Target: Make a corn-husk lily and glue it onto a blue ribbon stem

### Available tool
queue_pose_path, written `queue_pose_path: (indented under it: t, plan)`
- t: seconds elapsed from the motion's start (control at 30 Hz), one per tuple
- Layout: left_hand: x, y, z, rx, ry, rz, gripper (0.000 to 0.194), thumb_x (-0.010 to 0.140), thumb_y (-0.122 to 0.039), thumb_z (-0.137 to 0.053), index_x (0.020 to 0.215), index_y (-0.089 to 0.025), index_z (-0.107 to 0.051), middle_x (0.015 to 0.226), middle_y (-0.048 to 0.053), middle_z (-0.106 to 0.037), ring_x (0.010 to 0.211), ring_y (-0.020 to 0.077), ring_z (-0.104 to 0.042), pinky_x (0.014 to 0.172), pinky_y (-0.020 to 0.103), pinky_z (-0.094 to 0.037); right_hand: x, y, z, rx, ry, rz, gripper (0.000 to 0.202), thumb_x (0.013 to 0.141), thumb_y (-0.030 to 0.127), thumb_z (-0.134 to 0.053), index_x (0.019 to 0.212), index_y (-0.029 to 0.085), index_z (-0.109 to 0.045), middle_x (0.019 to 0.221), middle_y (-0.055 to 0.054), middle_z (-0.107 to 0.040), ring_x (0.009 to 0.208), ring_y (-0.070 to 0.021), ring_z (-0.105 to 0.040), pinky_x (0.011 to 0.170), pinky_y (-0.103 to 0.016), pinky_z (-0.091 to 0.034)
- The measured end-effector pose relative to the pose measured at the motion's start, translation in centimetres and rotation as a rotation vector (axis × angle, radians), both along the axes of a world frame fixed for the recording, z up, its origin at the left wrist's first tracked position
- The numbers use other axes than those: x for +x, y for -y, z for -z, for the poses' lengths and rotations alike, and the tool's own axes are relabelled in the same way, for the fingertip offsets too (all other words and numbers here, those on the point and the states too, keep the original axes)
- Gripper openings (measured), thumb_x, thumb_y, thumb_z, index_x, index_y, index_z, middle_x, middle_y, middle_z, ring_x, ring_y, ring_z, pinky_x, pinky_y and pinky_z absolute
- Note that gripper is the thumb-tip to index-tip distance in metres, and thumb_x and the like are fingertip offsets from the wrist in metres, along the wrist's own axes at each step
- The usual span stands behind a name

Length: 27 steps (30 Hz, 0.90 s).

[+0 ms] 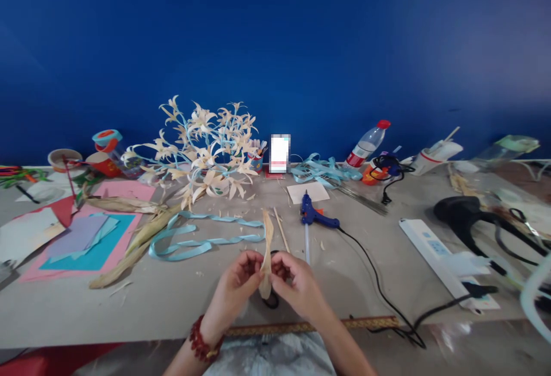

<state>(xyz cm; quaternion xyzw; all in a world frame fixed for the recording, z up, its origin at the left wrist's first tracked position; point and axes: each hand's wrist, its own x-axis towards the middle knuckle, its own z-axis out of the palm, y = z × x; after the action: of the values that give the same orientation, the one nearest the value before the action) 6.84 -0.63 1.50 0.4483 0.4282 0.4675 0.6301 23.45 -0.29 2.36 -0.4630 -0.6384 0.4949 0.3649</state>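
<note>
A narrow strip of dried husk (pixel 267 238) stands between my hands near the front of the table, its pointed end up. My left hand (pixel 241 279) pinches it from the left side, and my right hand (pixel 293 279) pinches it from the right. Just behind the husk, a light blue ribbon (pixel 206 243) lies in loose loops to the left. A thin wooden stick (pixel 282 228) is to the right of the husk's tip. Farther right, a blue glue gun (pixel 317 216) rests on the table with a clear glue stick beneath it.
Pale husk flowers (pixel 210 152) stand at the back left. Pink and blue paper sheets (pixel 114 244) and long husks (pixel 133 249) lie left. A bottle (pixel 365 145), a power strip (pixel 434 255) and a black cable (pixel 372 267) are right. A patterned strip (pixel 357 323) lines the front edge.
</note>
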Motion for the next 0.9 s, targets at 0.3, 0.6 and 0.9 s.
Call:
queue_pose_path:
  t: [0.3, 0.6, 0.9]
  plan:
    - [-0.3, -0.3, 0.3, 0.188, -0.241, 0.003, 0.01, 0.085, -0.022, -0.058, 0.076, -0.018, -0.058, 0.077, 0.0, -0.057, 0.072, 0.0148, -0.053, 0.066, 0.024, -0.042, -0.4, 0.0, -0.1, 0.117, 0.176, 0.07, 0.027, 0.075, 0.009, -0.055, 0.099, 0.021, -0.057, 0.078, 0.0, -0.066, 0.07, -0.0148, -0.063, 0.065, -0.024, -0.047]
    - [0.1, 0.0, 0.8, 0.048, -0.099, -0.057, 0.018, 0.081, -0.032, -0.068, 0.078, -0.017, -0.059, 0.071, 0.0, -0.059, 0.064, 0.0131, -0.053, 0.061, 0.023, -0.043, -0.2, -0.3, 0.4, -0.076, -0.108, 0.025, 0.015, 0.079, 0.016, -0.056, 0.093, 0.02, -0.061, 0.075, 0.0, -0.064, 0.067, -0.0141, -0.06, 0.061, -0.023, -0.046]
    - [-0.1, 0.3, 1.1, 0.124, -0.239, -0.095, 0.022, 0.082, -0.036, -0.067, 0.073, -0.018, -0.06, 0.068, 0.001, -0.061, 0.061, 0.0139, -0.055, 0.058, 0.023, -0.044, -0.4, -0.5, 1.0, -0.064, -0.037, 0.04, 0.009, 0.078, 0.02, -0.057, 0.069, 0.019, -0.054, 0.059, 0.005, -0.048, 0.054, -0.0111, -0.044, 0.05, -0.021, -0.033]
